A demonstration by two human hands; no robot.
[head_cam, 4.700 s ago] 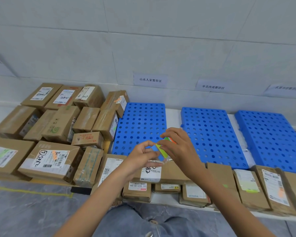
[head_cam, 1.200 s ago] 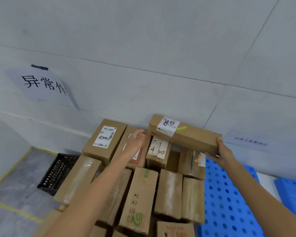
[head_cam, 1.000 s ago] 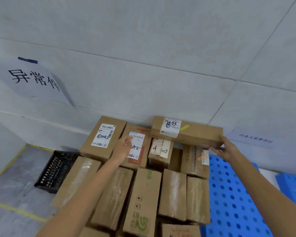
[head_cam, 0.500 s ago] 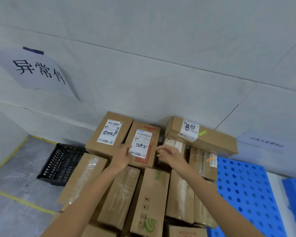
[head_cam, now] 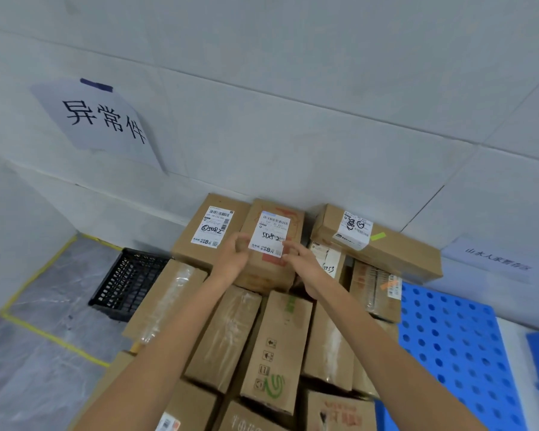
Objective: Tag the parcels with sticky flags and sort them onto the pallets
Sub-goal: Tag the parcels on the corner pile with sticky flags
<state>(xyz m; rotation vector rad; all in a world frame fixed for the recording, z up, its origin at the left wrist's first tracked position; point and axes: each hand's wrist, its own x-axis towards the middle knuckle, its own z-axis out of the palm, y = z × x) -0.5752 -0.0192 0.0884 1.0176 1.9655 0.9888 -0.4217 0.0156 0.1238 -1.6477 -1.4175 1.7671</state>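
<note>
A stack of brown cardboard parcels fills the floor by the wall. My left hand (head_cam: 233, 256) and my right hand (head_cam: 302, 263) grip the two sides of a parcel (head_cam: 269, 269) with a white label marked 5082, in the back row. Its near end looks tilted up. To its right, a long parcel (head_cam: 395, 253) with a green sticky flag (head_cam: 377, 236) lies on top of other boxes against the wall. A blue perforated pallet (head_cam: 448, 353) lies at the right.
A black plastic crate (head_cam: 125, 281) stands on the floor left of the stack, inside yellow tape lines. A paper sign (head_cam: 100, 119) hangs on the wall at the left, a smaller one (head_cam: 495, 259) at the right. Several parcels lie below my arms.
The flagged long parcel went from my hands onto the back right of the stack. My right hand left it and moved left; both hands now hold the 5082 parcel.
</note>
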